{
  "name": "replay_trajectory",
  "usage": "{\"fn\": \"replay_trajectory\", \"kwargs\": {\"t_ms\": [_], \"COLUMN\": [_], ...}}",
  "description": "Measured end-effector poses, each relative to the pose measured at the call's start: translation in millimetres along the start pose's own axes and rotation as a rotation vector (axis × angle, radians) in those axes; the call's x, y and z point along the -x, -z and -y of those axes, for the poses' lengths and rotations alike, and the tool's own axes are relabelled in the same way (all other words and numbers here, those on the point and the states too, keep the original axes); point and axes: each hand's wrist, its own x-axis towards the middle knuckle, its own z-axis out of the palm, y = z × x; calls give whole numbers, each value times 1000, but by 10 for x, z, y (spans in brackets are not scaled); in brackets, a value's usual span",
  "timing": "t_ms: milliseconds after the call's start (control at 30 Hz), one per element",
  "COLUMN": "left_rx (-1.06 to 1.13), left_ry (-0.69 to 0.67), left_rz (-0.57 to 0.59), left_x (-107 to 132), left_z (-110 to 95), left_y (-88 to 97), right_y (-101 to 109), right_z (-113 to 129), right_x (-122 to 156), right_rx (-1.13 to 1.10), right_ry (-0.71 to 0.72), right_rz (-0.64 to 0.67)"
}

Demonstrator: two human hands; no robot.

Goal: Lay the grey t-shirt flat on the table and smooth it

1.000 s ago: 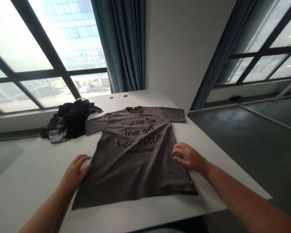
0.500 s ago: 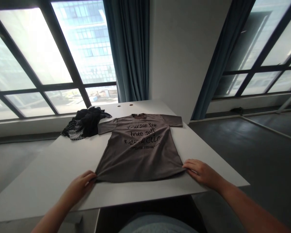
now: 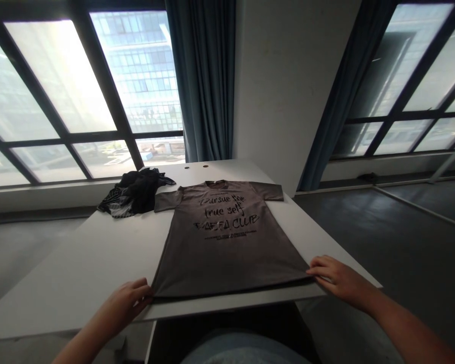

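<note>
Because the white bench (image 3: 98, 263) ends just under the hem, the grey T-shirt (image 3: 227, 247) has little surface to spare on the near side. It lies flat and face up across the middle of the bench, with the collar towards the windows and black lettering on the chest. Its hem runs along the near edge. A pull towards the body could probably drag the hem over that edge and let the cloth sag. An uneven pull from one side could skew the shirt or raise a crease across the print.

The left hand (image 3: 127, 301) is at the hem's left corner. Its fingers (image 3: 144, 292) are curled together and pinch the cloth there. The right hand (image 3: 337, 278) lies on the hem's right corner at the bench edge, with its fingers (image 3: 320, 264) close together and stretched out. I cannot tell whether the thumb grips underneath. If that hold is only a press, the corner may slip free.

Large windows (image 3: 60, 96) with dark frames fill the left wall, and more glass stands at the right. A plain white pillar (image 3: 288, 76) rises between them, flanked by blue-grey curtains (image 3: 202, 81). The grey floor (image 3: 394, 222) stretches away on the right. The bench top is smooth and matt. A heap of dark clothes (image 3: 132, 194) sits at its far left, near the shirt's sleeve. Two small round holes (image 3: 195, 166) are set near the far edge.
</note>
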Motion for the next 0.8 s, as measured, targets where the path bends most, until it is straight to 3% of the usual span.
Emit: {"fn": "replay_trajectory", "kwargs": {"t_ms": [167,300,433,633,733,800], "left_rx": [27,-18,-114,-170,-153,-137], "left_ry": [14,37,18,71,152,228], "left_rz": [98,17,-29,-91,-113,-89], "left_x": [25,-270,-997,-2416,-2918,-3092], "left_z": [-69,-156,-388,-768,-779,-680], "left_y": [85,192,195,-56,-271,-409], "right_y": [-15,69,-142,-743,-981,-1099], "right_z": [20,56,177,499,605,587], "right_x": [15,-333,-1117,-2493,-2933,-3085], "right_rx": [18,62,143,210,180,164], "right_ry": [-6,33,58,-4,-47,-70], "right_rz": [77,58,-28,169,164,162]}}
